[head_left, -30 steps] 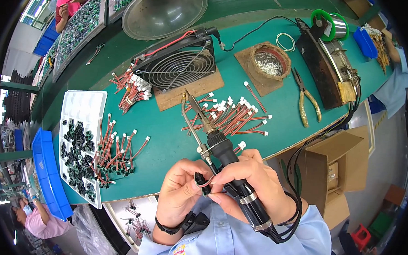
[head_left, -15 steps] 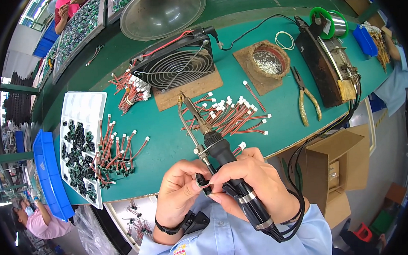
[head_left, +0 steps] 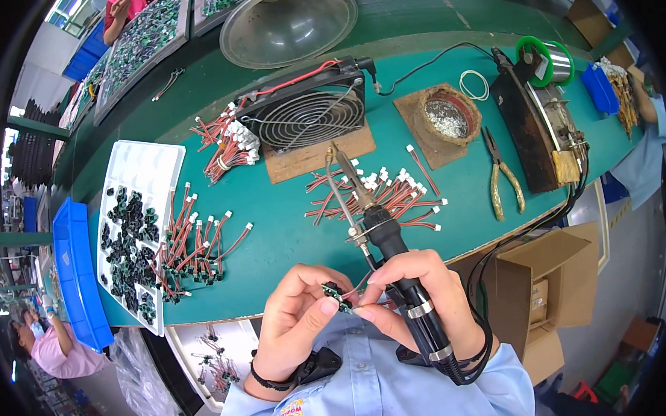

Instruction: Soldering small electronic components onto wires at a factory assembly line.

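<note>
My left hand [head_left: 297, 319] pinches a small green circuit board [head_left: 337, 297] with black parts, between thumb and fingers in front of my chest. In my right hand [head_left: 439, 296] lies a black soldering iron [head_left: 385, 231], its tip pointing away over the table and a thin metal feed tube clamped alongside. The right thumb and forefinger also pinch a thin reddish wire lead [head_left: 362, 288] at the board. Whether the wire is joined to the board I cannot tell. Beyond the iron lies a loose spread of red-and-black wire leads [head_left: 400, 197] with white connectors.
A white tray [head_left: 150, 161] of small boards and a blue bin [head_left: 81, 281] are at left. Wired boards [head_left: 192, 253] lie beside the tray. Farther back are a fan [head_left: 309, 115], a solder pot [head_left: 449, 119], pliers [head_left: 497, 173] and a solder spool [head_left: 555, 62]. An open carton [head_left: 517, 274] stands right.
The small board has turned in my left fingers, showing its green face. My right fingers have drawn slightly away from it, with the wire lead between. The iron has tilted a little.
</note>
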Tool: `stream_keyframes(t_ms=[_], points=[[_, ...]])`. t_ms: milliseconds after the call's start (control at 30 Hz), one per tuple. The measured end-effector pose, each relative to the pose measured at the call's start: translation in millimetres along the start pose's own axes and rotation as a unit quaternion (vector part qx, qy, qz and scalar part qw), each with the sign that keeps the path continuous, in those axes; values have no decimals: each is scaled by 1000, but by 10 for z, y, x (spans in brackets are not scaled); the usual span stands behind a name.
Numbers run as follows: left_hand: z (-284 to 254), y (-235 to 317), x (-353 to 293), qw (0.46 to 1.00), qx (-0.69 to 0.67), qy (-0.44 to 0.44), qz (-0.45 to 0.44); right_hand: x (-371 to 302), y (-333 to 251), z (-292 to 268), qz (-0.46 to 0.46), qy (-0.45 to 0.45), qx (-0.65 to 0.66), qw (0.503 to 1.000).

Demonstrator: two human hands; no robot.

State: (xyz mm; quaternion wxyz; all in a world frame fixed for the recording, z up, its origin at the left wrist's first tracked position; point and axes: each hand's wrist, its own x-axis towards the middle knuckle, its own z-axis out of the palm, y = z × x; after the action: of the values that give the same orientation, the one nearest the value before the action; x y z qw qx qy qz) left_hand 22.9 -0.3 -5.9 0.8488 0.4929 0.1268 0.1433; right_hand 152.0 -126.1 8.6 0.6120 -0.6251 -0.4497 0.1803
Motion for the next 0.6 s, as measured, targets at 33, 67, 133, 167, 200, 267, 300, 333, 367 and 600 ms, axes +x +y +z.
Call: stream_keyframes(t_ms=[33, 67, 133, 167, 200, 267, 300, 333, 367, 600], points=[[10, 10, -5, 1000, 5, 1, -3, -5, -11, 15, 15, 10, 3, 1000], [22, 24, -6, 1000, 4, 2, 1, -14, -23, 31, 31, 21, 5, 999], [50, 53, -8, 1000, 1, 5, 0, -35, -40, 41, 44, 28, 6, 999], [58, 59, -7, 1000, 0, 6, -1, -51, -47, 29, 64, 24, 14, 998], [64, 59, -6, 1000, -2, 7, 3, -67, -52, 15, 84, 21, 21, 996], [69, 44, 3, 1000, -3, 16, 2, -88, -34, 30, 102, 14, 24, 994], [72, 36, 8, 1000, -4, 20, 1, -98, -5, 65, 89, 62, 33, 994], [82, 42, 10, 1000, -9, 19, 5, -106, 29, 98, 75, 111, 40, 990], [101, 62, 8, 998, 4, 56, 8, -110, 57, 109, 61, 159, 48, 984], [59, 72, -13, 985, 49, 162, 19, -222, 140, -91, 50, 143, -103, 983]])
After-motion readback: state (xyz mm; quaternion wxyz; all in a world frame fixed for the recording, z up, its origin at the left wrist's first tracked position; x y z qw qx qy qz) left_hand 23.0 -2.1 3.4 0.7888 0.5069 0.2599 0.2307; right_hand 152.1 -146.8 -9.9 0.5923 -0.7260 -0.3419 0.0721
